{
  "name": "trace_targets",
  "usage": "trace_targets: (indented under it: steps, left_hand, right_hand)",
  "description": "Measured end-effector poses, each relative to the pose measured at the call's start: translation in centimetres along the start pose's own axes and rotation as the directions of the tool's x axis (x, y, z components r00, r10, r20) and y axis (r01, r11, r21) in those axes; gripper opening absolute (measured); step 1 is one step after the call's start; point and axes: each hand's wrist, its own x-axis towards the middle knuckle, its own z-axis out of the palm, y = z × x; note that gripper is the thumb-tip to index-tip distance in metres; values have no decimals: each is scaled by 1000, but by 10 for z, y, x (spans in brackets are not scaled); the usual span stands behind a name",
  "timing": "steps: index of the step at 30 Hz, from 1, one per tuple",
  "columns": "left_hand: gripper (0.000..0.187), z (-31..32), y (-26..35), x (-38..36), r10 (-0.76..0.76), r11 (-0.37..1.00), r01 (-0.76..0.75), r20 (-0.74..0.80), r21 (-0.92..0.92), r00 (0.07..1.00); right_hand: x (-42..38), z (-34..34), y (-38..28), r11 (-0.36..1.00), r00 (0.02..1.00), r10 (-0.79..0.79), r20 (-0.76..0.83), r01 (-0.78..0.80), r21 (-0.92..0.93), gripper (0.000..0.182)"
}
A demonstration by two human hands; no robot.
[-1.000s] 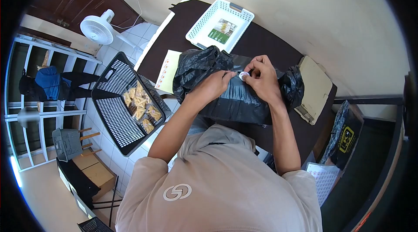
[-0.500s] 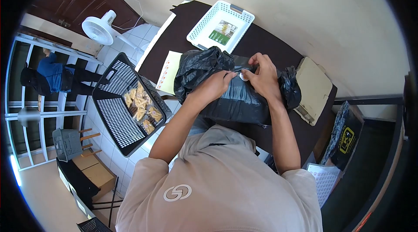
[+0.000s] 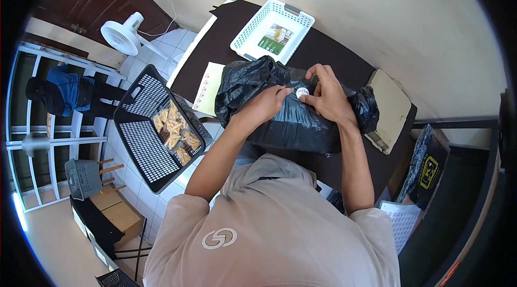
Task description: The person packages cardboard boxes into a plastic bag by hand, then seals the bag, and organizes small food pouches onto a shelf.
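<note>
A bulky black plastic bag lies on the table in front of me, its bunched ends to the left and right. On its upper face shows a small round white sticker with faint print. My left hand is closed, its fingertips pinching the bag's plastic just left of the sticker. My right hand has its thumb at the sticker's lower right edge, with the index finger curved above. A pale sheet with rows of red round marks lies left of the bag.
On the dark table are a white basket with a green-labelled card and a flattened cardboard piece at the right. A black crate of snack packs stands at the left. A white fan and another person are farther off.
The white sticker now shows its full round face, where it was partly covered and tilted before. My right hand has shifted slightly. The distant person has lowered an arm.
</note>
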Motion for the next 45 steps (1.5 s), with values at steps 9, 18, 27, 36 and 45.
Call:
trace_targets:
  steps: [9,18,27,36,45]
  left_hand:
    - [48,8,-7,-1,26,999,-30,-120,-35,992]
    - [50,8,-4,-4,-10,999,6,-91,-48,996]
    - [50,9,-7,-1,-29,1000,29,-51,-4,998]
    - [50,7,-5,-2,14,999,-17,-64,-46,998]
    - [48,1,10,-5,-58,998,58,-6,28,998]
  right_hand:
    - [3,-4,3,964,994,107,35,-112,240,37]
    - [3,8,6,990,980,123,-159,-110,87,28]
    - [5,14,0,985,978,64,-198,-93,-143,38]
    - [6,10,6,990,974,138,-178,-129,61,33]
    - [7,17,5,988,972,138,-192,-149,-40,37]
